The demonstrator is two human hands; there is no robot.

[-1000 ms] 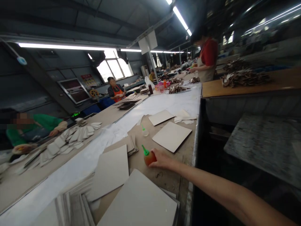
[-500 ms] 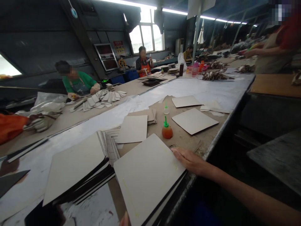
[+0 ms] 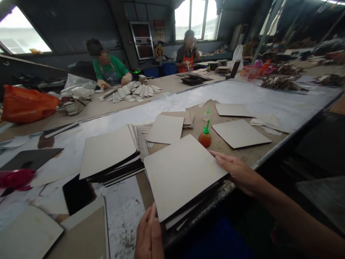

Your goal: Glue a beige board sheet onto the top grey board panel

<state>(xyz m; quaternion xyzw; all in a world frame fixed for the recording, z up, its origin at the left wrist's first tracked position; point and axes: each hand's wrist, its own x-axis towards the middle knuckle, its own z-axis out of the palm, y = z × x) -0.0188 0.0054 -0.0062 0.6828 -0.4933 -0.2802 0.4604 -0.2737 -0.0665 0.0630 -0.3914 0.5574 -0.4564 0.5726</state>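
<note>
Head, hands [image 3: 235, 171] on board [image 3: 184, 174], left grip unclear

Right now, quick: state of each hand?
Left hand: at the near-left corner of the top pale board; grip unclear.
Right hand: closed on that board's right edge.

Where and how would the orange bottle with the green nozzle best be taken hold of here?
Probably by the rounded body of the orange bottle, below its narrow green nozzle: it stands upright, and the bulge suits a wraparound hold. The right grip would best come from the near right, since a corner of the top board lies close on the left.
</note>
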